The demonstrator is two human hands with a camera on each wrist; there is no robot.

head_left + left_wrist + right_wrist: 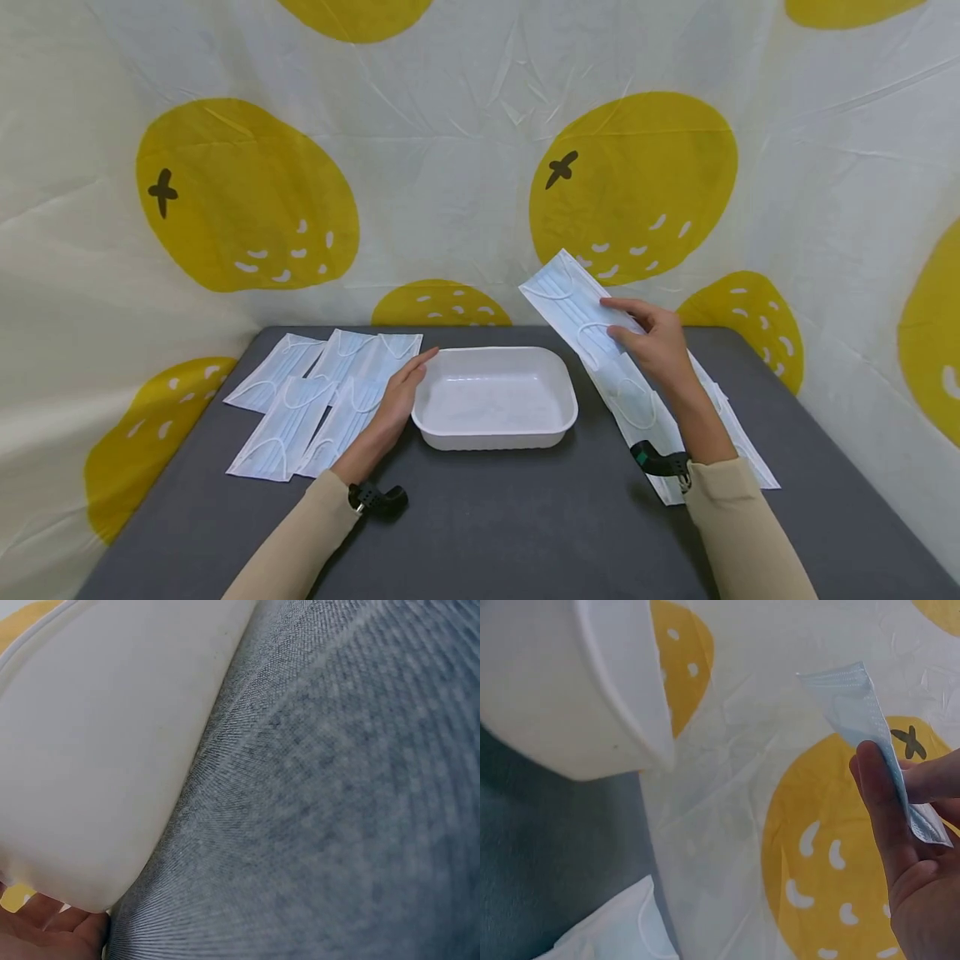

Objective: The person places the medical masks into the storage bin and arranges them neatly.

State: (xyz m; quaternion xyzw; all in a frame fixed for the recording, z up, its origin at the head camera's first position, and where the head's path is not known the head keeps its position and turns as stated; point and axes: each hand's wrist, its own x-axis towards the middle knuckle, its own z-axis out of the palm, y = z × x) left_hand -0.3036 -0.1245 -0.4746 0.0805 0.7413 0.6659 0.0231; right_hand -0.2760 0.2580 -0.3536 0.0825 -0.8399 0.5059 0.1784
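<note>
A white rectangular basin [495, 442] stands mid-table, with nothing visible inside. Against its left end rests my left hand [396, 398], fingers extended along the wall; the left wrist view shows the fingers [67, 926] at the basin's side. My right hand [654, 342] pinches a light blue face mask [561, 292] between thumb and fingers, raised right of the basin. In the right wrist view the mask [855, 705] appears nearly edge-on. Below that hand, more face masks [637, 408] lie on the table, partly hidden by the right forearm.
Several face masks [288, 417] lie overlapping left of the basin. All stand on a dark grey table [510, 533]. Behind it hangs a white curtain [442, 183] with yellow fruit shapes, close to the table's back edge.
</note>
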